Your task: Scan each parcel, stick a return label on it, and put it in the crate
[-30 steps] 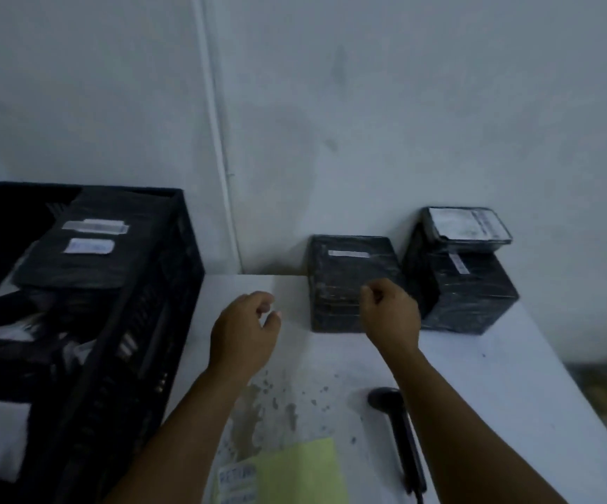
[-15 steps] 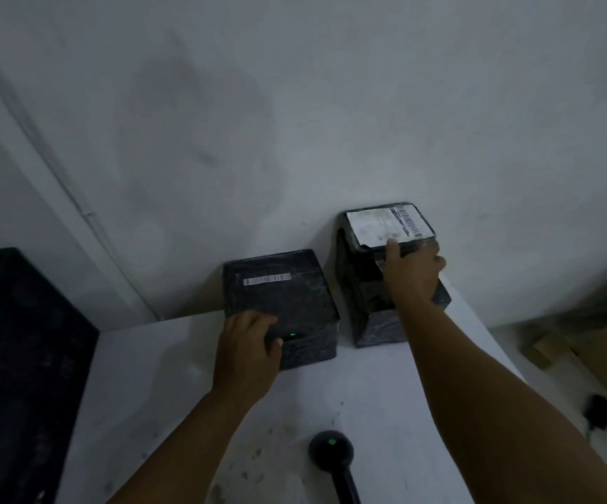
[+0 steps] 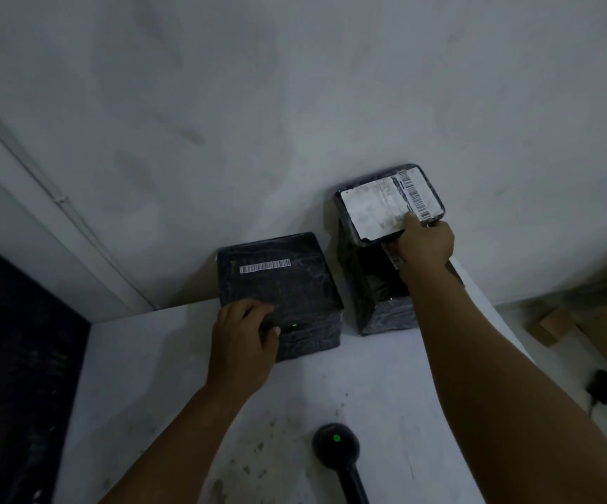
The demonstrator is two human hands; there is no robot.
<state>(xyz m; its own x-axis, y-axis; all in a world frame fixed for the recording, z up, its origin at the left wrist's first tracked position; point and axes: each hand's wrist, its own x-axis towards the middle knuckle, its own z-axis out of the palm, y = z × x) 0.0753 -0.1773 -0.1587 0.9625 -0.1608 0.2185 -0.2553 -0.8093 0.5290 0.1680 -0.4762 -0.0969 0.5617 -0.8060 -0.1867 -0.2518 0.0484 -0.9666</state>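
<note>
Two black-wrapped parcels stand against the wall on the white table [image 3: 385, 376]. My left hand [image 3: 243, 336] rests on the near corner of the left parcel [image 3: 294, 285], which carries a barcode strip on top. A small flat parcel [image 3: 389, 203] with a white barcode label is tilted up off the taller right parcel [image 3: 371, 289], and my right hand [image 3: 423, 243] grips its near edge. A black handheld scanner [image 3: 336, 445] with a green light lies on the table near me. The black crate [image 3: 10, 358] stands at the left.
The wall rises directly behind the parcels. To the right, beyond the table edge, the floor holds cardboard pieces [image 3: 556, 325] and a black plug with a cable [image 3: 602, 387].
The view has swung right, away from the crate. My right hand reached the small top parcel, took hold of it and tilted it up. My left hand settled on the left parcel.
</note>
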